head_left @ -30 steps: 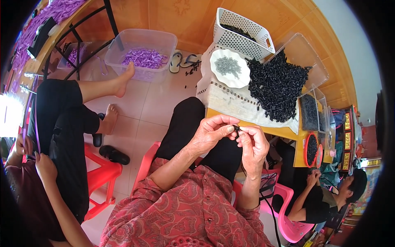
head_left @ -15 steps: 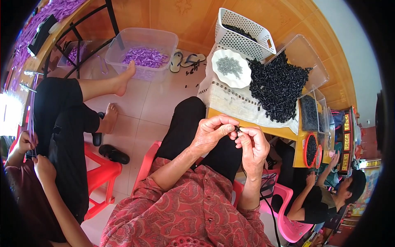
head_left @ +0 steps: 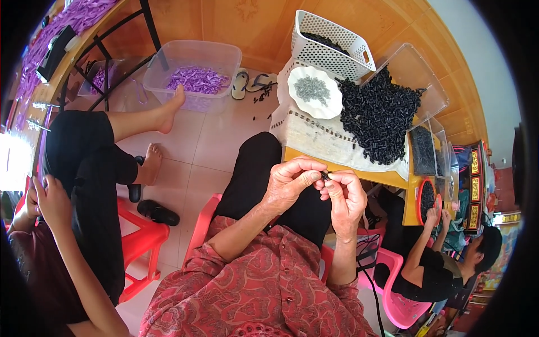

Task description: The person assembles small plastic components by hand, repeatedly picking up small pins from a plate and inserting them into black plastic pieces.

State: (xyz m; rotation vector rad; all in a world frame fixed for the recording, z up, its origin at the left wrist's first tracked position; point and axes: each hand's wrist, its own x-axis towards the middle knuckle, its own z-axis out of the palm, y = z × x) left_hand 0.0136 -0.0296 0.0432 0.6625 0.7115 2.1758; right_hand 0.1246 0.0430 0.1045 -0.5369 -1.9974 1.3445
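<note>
Above my lap, my left hand (head_left: 293,181) and my right hand (head_left: 343,197) meet fingertip to fingertip. Between them they pinch a small black piece (head_left: 325,176), mostly covered by my fingers; its exact kind is too small to make out. Just beyond my hands, a large heap of short black tube-like pieces (head_left: 379,115) lies on a white cloth (head_left: 320,143) over the table. To the left of the heap sits a white scalloped plate (head_left: 300,106) holding many tiny clear grey pieces (head_left: 312,90).
Behind the plate stands a white perforated basket (head_left: 331,53). A clear bin (head_left: 191,50) with purple strips rests on the floor at far left. One person sits at my left by a red stool (head_left: 140,241); another, at right, reaches toward a red bowl (head_left: 422,202).
My hands stay almost in place, still pinching the black piece. The left person's hands have moved up and closer together. The right person's hands have shifted to the red bowl.
</note>
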